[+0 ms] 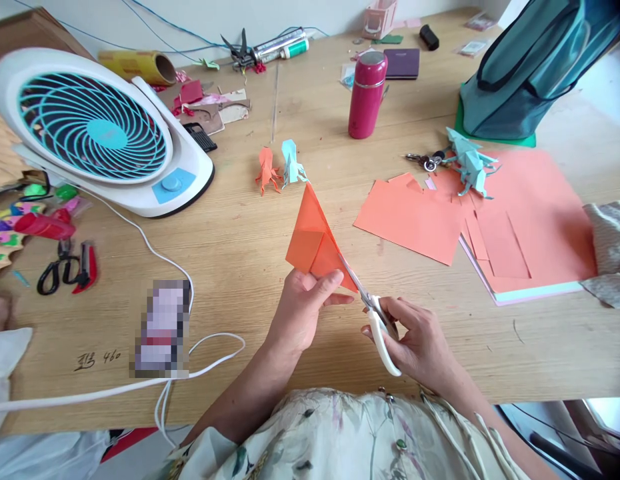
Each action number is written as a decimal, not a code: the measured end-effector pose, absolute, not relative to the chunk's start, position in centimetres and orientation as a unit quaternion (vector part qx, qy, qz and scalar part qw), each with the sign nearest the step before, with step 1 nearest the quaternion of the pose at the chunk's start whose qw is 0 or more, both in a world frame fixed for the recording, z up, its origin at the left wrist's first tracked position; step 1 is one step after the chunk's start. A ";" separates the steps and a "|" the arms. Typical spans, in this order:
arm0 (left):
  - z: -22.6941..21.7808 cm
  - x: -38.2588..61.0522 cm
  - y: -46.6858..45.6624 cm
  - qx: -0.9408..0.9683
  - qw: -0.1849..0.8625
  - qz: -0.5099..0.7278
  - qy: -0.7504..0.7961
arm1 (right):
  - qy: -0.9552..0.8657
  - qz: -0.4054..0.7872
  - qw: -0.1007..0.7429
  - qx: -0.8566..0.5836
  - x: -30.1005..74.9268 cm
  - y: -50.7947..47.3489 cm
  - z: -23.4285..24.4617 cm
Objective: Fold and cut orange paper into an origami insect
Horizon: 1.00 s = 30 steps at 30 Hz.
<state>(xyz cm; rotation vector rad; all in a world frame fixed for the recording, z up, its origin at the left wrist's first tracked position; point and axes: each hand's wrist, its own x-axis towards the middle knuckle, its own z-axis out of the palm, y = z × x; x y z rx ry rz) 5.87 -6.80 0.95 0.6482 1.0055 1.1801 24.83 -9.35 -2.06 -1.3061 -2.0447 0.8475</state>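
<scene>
My left hand (305, 303) pinches a folded sheet of orange paper (310, 233) near its lower edge, with the pointed end up and away from me. In my right hand (415, 337) is a pair of scissors with white handles (380, 340). Their blades lie along the right edge of the paper, near my left thumb. Just beyond the paper's tip stand two small folded paper figures, an orange one (266, 170) and a light blue one (291, 163). Larger light blue folded figures (471, 165) rest on orange sheets (550, 200) at the right.
A white fan (185, 183) stands at the left, near a phone (160, 327) with a white cable. Black-handled scissors (53, 277) lie further left. Beyond my hands are a pink flask (367, 100) and a teal bag (520, 80). Loose orange paper (415, 220) lies right of centre.
</scene>
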 end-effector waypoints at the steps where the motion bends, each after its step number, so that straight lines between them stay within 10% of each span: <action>1: 1.0 5.6 -6.8 0.283 0.671 0.530 0.435 | -0.765 0.314 0.284 -0.485 24.9 -9.4 -2.1; 30: 2.4 2.3 -6.2 0.395 0.508 0.478 0.598 | -0.637 0.567 0.237 -0.465 24.3 -9.6 -1.9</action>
